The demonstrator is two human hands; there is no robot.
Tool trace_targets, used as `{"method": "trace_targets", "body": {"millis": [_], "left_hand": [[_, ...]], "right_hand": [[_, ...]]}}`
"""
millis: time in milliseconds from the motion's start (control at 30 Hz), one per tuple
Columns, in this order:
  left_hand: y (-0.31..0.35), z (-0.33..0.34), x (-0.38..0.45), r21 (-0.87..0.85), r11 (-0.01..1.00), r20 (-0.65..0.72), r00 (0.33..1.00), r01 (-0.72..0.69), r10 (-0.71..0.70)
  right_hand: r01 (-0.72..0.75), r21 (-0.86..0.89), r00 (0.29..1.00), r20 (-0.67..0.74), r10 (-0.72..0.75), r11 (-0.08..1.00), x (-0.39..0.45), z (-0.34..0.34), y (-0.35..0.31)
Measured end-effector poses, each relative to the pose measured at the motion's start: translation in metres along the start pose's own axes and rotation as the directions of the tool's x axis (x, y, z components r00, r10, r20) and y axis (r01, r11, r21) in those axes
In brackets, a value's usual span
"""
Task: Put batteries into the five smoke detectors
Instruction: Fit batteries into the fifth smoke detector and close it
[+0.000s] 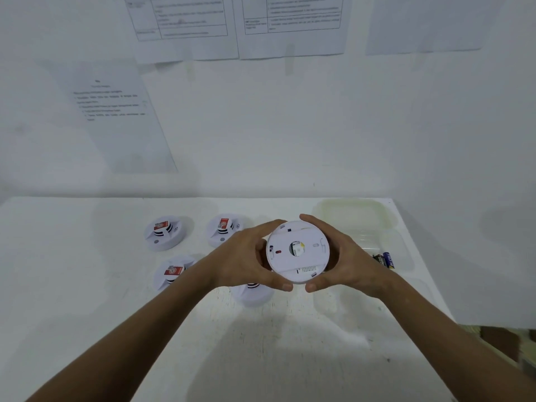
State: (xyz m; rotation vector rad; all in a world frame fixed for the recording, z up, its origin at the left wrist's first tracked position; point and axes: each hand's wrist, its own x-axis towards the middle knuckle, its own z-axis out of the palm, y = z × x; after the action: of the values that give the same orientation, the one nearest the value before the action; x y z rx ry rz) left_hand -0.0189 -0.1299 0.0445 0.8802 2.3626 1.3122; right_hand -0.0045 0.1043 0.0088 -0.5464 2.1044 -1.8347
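Note:
I hold a white round smoke detector [298,252] above the table with its flat back plate facing me. My left hand [246,256] grips its left rim and my right hand [345,262] grips its right rim, fingers curled round the edge. Three other detectors lie face up with red stickers: one at the back left [165,232], one at the back middle [224,229] and one at the front left [174,272]. Another detector [255,295] lies partly hidden under my left hand. Dark batteries [384,259] lie in a clear container to the right.
The clear plastic container [388,236] with its open lid [352,213] stands at the table's right back corner. The white table [87,285] ends at a white wall with printed sheets [188,27] taped on it. The table's right edge [429,271] drops off beside my right arm.

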Motion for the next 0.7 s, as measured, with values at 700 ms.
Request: {"method": "trace_targets", "body": {"millis": [700], "left_hand": [[-0.031, -0.008, -0.014, 0.122, 0.989, -0.272, 0.961, 0.089, -0.053]], "right_hand": [[-0.164, 0.010, 0.980, -0.109, 0.164, 0.986, 0.011, 0.004, -0.022]]}}
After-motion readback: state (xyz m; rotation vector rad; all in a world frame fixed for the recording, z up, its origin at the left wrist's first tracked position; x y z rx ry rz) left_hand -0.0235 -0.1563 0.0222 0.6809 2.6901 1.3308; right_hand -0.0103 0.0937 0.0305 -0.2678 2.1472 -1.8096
